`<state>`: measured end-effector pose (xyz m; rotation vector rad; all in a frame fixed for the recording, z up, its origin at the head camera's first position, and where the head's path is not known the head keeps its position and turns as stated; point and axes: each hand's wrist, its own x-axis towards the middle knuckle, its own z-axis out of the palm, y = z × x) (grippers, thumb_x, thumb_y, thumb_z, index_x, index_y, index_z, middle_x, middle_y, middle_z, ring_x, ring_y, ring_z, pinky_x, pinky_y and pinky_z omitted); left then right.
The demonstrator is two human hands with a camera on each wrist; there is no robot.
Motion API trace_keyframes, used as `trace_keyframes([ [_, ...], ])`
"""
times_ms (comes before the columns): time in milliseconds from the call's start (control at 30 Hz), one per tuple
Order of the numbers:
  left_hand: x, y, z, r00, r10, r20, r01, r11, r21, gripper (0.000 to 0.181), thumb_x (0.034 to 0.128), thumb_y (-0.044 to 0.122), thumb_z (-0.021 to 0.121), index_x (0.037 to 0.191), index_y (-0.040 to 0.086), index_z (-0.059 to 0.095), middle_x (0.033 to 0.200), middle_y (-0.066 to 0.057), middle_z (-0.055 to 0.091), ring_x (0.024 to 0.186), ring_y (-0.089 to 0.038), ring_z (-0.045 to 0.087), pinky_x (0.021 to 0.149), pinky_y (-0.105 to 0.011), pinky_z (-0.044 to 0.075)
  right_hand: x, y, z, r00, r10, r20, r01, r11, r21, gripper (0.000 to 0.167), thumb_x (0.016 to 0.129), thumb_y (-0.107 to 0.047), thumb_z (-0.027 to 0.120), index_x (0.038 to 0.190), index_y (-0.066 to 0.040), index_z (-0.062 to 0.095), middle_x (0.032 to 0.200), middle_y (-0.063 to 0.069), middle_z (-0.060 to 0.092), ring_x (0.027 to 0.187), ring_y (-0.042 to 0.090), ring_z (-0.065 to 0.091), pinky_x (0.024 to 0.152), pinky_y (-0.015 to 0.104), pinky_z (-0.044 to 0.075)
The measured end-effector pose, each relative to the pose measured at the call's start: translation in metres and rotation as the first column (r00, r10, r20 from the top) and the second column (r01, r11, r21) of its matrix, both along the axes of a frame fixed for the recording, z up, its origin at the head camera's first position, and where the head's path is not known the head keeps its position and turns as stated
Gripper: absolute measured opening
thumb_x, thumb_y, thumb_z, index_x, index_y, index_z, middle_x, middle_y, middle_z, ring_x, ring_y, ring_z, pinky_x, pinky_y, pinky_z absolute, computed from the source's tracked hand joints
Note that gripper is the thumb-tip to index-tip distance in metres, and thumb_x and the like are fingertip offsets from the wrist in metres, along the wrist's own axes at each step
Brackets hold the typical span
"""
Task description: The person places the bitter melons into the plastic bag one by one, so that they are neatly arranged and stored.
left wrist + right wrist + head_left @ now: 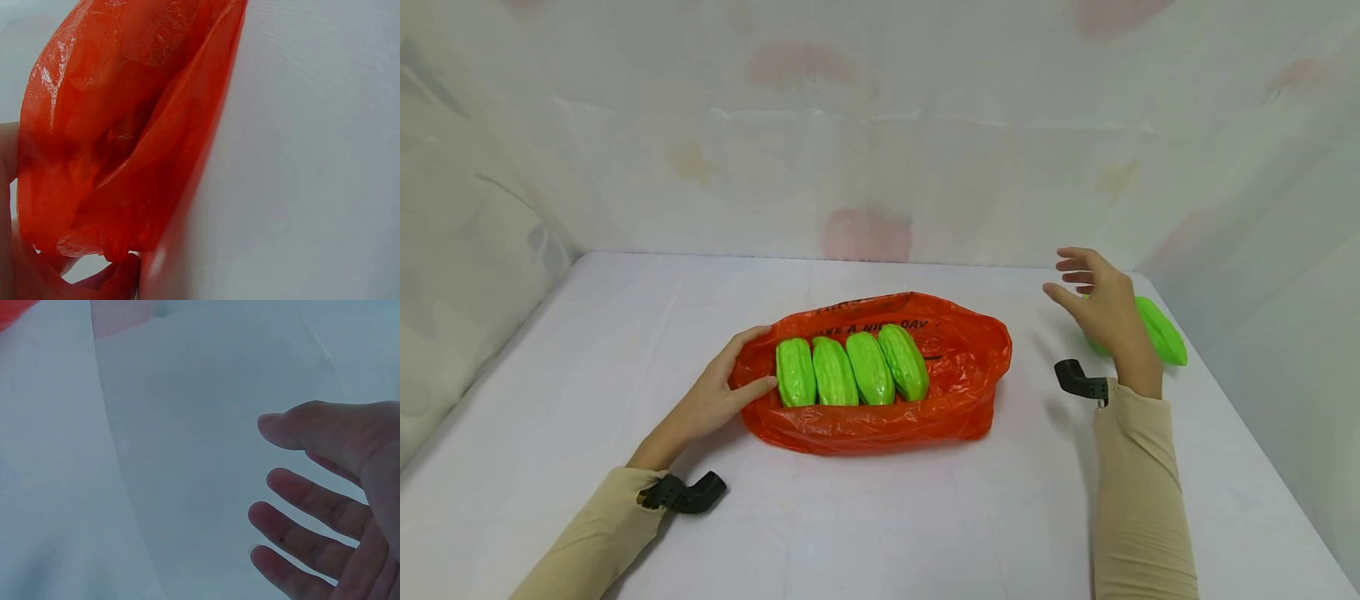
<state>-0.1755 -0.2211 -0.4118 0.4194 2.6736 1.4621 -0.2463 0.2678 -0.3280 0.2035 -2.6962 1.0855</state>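
A red plastic bag [955, 417] with black print lies with its mouth spread wide. Inside it, several bright green ridged gourd-like pieces [832, 372] stand side by side, toward its left. My left hand [718, 390] grips the bag's left end, the thumb over the near side and the fingers at the back rim. The left wrist view shows the red plastic [119, 94] filling the space by that hand. Off to the right, my right hand [1108, 304] is raised with fingers spread and holds nothing. Behind it lies more green ridged produce [1161, 332], partly hidden.
The white-covered table [865, 525] carries the bag near its middle. A pale sheet [880, 150] with faded prints hangs behind the far edge and along both sides. Black wrist mounts [688, 493] sit on both sleeves.
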Motion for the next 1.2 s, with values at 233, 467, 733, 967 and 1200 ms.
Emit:
trace_keyframes([
  [233, -0.001, 0.000, 0.000, 1.000, -0.002, -0.001, 0.002, 1.000, -0.006, 0.067, 0.0961, 0.020, 0.063, 0.154, 0.019, 0.029, 0.151, -0.013, 0.042, 0.133, -0.032, 0.043, 0.103, -0.057, 0.042, 0.000, 0.009, -0.006, 1.000, -0.014, 0.018, 0.014, 1.000, 0.018, 0.053, 0.095, -0.018, 0.065, 0.143, -0.003, 0.046, 0.131, 0.026, 0.059, 0.122, 0.041, 0.055, 0.103, 0.054, 0.043],
  [467, 0.000, 0.001, 0.002, 1.000, -0.006, 0.002, 0.006, 1.000, 0.006, 0.067, 0.0963, 0.019, 0.063, 0.154, 0.020, 0.029, 0.151, -0.014, 0.042, 0.133, -0.033, 0.043, 0.103, -0.058, 0.042, -0.004, 0.019, -0.018, 0.999, -0.027, 0.020, 0.027, 1.000, 0.016, 0.054, 0.095, -0.019, 0.065, 0.143, -0.002, 0.046, 0.131, 0.026, 0.059, 0.122, 0.042, 0.054, 0.102, 0.056, 0.042],
  [733, 0.001, 0.002, 0.004, 1.000, -0.003, 0.001, 0.003, 1.000, 0.003, 0.067, 0.0962, 0.018, 0.063, 0.154, 0.018, 0.029, 0.151, -0.015, 0.041, 0.133, -0.033, 0.043, 0.103, -0.058, 0.042, -0.008, 0.028, -0.029, 0.998, -0.050, 0.031, 0.050, 0.999, 0.000, 0.055, 0.095, -0.020, 0.064, 0.143, 0.000, 0.045, 0.137, 0.028, 0.054, 0.128, 0.045, 0.048, 0.107, 0.057, 0.038],
  [967, 0.001, 0.002, 0.003, 1.000, -0.009, 0.001, 0.009, 1.000, 0.010, 0.067, 0.0963, 0.018, 0.063, 0.154, 0.019, 0.029, 0.152, -0.014, 0.040, 0.135, -0.034, 0.042, 0.105, -0.059, 0.040, -0.008, 0.039, -0.038, 0.993, -0.105, 0.055, 0.105, 0.994, -0.001, 0.056, 0.094, -0.019, 0.064, 0.142, 0.002, 0.045, 0.140, 0.028, 0.051, 0.134, 0.047, 0.042, 0.108, 0.061, 0.033],
  [1200, 0.000, 0.002, 0.003, 1.000, -0.007, 0.003, 0.007, 1.000, 0.006, 0.067, 0.0963, 0.019, 0.063, 0.154, 0.020, 0.029, 0.152, -0.013, 0.041, 0.135, -0.033, 0.041, 0.106, -0.060, 0.038, -0.008, 0.048, -0.046, 0.985, -0.152, 0.087, 0.152, 0.988, 0.006, 0.057, 0.095, -0.020, 0.062, 0.143, 0.003, 0.044, 0.147, 0.027, 0.045, 0.136, 0.046, 0.036, 0.110, 0.062, 0.030],
])
